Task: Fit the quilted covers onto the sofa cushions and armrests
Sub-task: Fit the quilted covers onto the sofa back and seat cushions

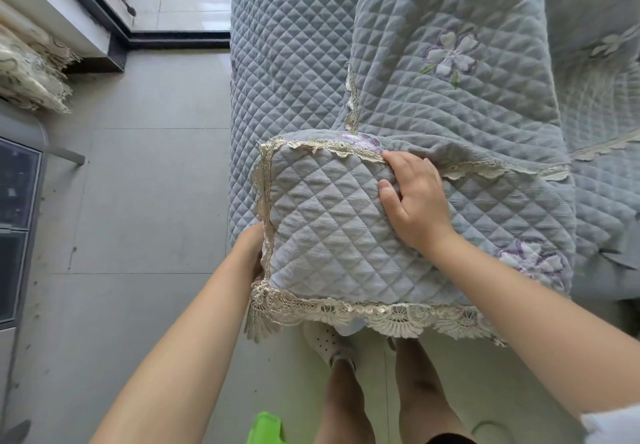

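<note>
- The quilted cover (332, 232), grey-blue with a diamond stitch, is draped over the front end of the sofa armrest (277, 63), its front panel hanging down toward the floor.
- A cream lace trim (391, 315) runs along the bottom edge of that panel, up its left side and across its top seam.
- The right hand (412, 201) lies on the upper right of the front panel, fingers curled into the fabric just under the top seam and thumb pressed against the quilting (a small fold bunches between them).
- The left hand (251, 246) is at the panel's left edge, its fingers tucked behind the lace and hidden, so whether it grips the cloth cannot be told.
- Embroidered purple flowers (453, 56) mark the cover on the armrest top and on the seat side.
- Below the lace, the person's bare legs and a white perforated slipper (325, 343) stand on the grey tiled floor (138, 184).
- A fringed patterned cloth (31, 69) lies at the far left, near a dark door track (173, 37).
</note>
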